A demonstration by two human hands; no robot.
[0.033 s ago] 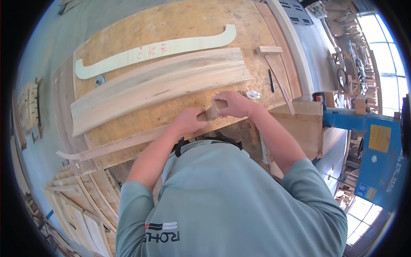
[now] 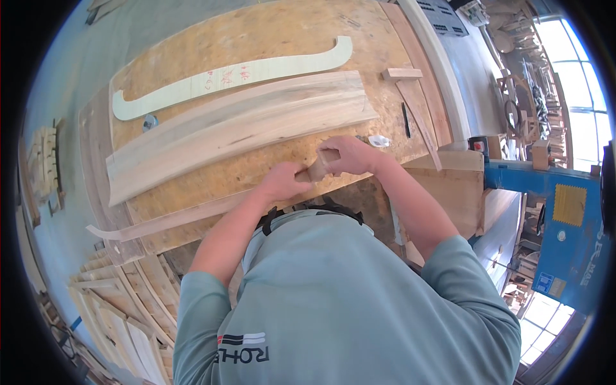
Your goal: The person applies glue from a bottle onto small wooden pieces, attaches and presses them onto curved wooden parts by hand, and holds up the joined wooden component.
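— What are the hands doing?
— The left hand (image 2: 282,181) and right hand (image 2: 350,155) meet at the near edge of the chipboard workbench (image 2: 269,38), both pinching a small brown wooden piece (image 2: 317,168) between their fingers.
— And around them?
— Just beyond lies a wide curved plank (image 2: 237,131); farther off, a pale curved template (image 2: 231,77). A thin curved strip (image 2: 173,218) runs along the bench edge, left of the hands.

- A square yellow label (image 2: 569,205) sits on the blue machine (image 2: 564,256) at the right
- A small blue-and-white sticker (image 2: 545,283) sits lower on the same machine, near its bottom edge
- No packages or screens show
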